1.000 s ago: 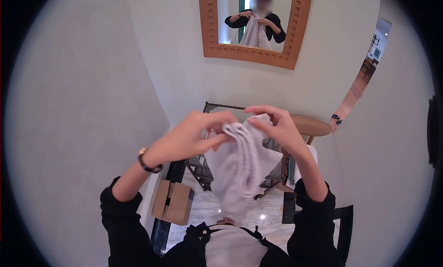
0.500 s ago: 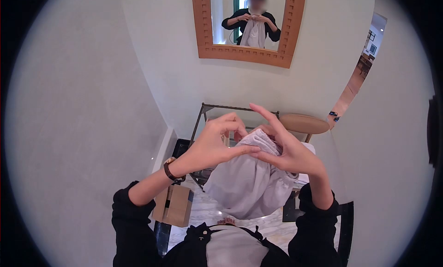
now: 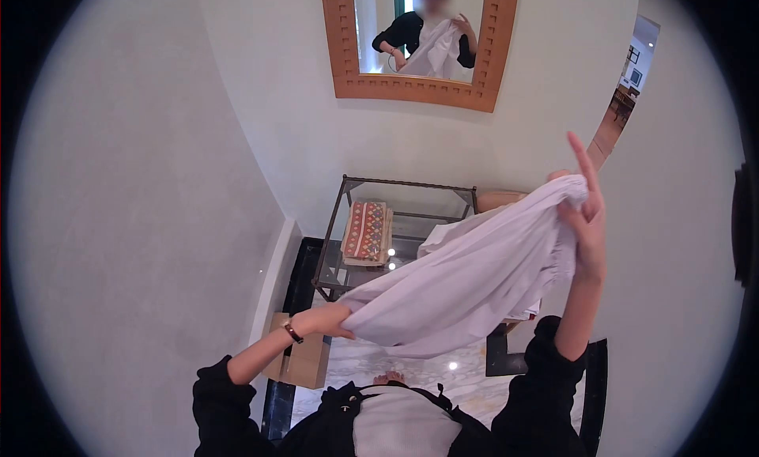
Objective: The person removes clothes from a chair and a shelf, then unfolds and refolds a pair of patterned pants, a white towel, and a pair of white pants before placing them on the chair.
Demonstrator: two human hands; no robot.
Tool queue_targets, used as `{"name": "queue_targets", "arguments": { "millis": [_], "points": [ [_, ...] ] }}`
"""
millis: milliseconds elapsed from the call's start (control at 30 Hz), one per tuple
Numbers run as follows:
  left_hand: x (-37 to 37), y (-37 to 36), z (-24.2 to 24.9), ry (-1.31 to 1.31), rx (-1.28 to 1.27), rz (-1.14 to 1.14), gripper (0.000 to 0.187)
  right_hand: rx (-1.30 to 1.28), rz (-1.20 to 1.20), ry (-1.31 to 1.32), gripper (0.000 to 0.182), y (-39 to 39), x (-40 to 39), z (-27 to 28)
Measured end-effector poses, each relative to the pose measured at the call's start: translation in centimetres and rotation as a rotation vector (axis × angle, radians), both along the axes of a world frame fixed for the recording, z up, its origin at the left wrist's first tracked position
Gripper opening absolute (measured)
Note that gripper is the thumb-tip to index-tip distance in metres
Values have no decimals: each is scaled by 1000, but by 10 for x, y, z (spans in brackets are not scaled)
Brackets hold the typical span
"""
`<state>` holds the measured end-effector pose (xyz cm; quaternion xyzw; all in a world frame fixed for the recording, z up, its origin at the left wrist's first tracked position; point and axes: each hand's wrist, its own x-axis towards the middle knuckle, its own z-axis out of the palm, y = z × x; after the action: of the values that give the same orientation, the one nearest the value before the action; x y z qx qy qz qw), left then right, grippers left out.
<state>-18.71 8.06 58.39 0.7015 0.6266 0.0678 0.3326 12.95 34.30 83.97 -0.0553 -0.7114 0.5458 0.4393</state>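
A white cloth [image 3: 466, 275] with a gathered edge is stretched in the air between my two hands. My right hand [image 3: 583, 212] is raised high at the right and grips the cloth's bunched upper edge, with the forefinger pointing up. My left hand [image 3: 332, 320], with a watch on its wrist, is low at the left and grips the cloth's lower end. The cloth slopes down from right to left in front of my body.
A glass-topped metal table [image 3: 411, 190] stands against the wall, with a patterned folded textile [image 3: 368, 232] on it. A wood-framed mirror [image 3: 341, 54] hangs above. A cardboard box [image 3: 304, 362] sits on the marble floor at the left. A doorway [image 3: 624, 109] opens at the right.
My hands were together at the bunched cloth. They have moved apart: the right hand rose up and right, the left dropped down and left, pulling the cloth out long.
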Motion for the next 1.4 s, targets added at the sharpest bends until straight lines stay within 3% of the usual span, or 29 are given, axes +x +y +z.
{"name": "queue_targets", "arguments": {
  "millis": [67, 133, 200, 267, 367, 467, 567, 667, 767, 867, 967, 1400],
  "points": [
    [-10, -12, 13, 65, 20, 124, 42, -29, -107, 28, 87, 12, 10, 0],
    [-13, -25, 41, 342, 361, 198, 33, -48, -166, 27, 82, 33, 23, -9],
    [-18, -30, 98, 513, 324, 265, 21, -119, -243, 20, 77, 53, 32, -21],
    [-26, -41, 143, 569, 646, 268, 17, -164, -240, -60, 72, 73, 46, -39],
    [-20, -54, 185, 515, 994, 384, 28, -192, -225, -85, 67, 93, 63, -69],
    [-7, -63, 212, 409, 1144, 429, 28, -232, -260, -79, 66, 104, 64, -96],
    [-14, -68, 253, 838, 1175, 539, 24, -254, -273, -33, 61, 101, 66, -100],
    [-34, -76, 260, 427, 820, 637, 21, -197, -302, -113, 55, 104, 64, -105],
    [-69, -87, 260, -111, 701, 487, 14, -232, -274, -113, 51, 100, 61, -104],
    [-85, -73, 246, 199, 762, 569, 10, -219, -251, -208, 48, 91, 49, -97],
    [-97, -75, 243, -315, 624, 705, 11, -253, -235, -169, 47, 88, 37, -95],
    [-125, -64, 222, -501, 573, 679, 11, -265, -246, -313, 48, 88, 21, -104]
  ]
}}
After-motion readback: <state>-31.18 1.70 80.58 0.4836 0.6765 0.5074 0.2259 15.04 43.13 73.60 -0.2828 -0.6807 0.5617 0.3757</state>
